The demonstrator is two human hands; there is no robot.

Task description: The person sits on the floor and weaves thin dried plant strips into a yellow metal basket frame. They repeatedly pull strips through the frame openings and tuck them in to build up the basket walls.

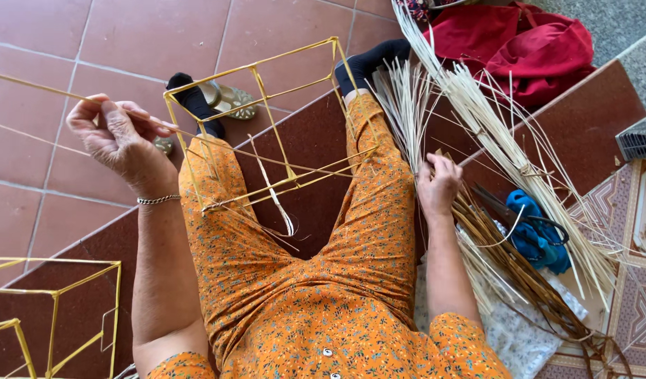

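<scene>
Red floor tiles (42, 35) lie under everything. Right hand (439, 184) rests curled on the pale split-cane strip bundle (491, 133), close by for picking. Left hand (116, 137) pinches a thin yellow strip (28, 84) tight above the yellow stick cube frame (267, 126) on her lap.

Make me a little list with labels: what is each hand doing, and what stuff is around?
Left hand: pinches a thin yellow stick, held up over the floor tiles.
Right hand: rests closed on a bundle of pale strips beside the leg.
On the lap: an open box-shaped stick frame, yellow.
Bottom left: another stick frame on the step.
Right side: a blue cloth and darker brown strips.
Top right: a red bag.
</scene>
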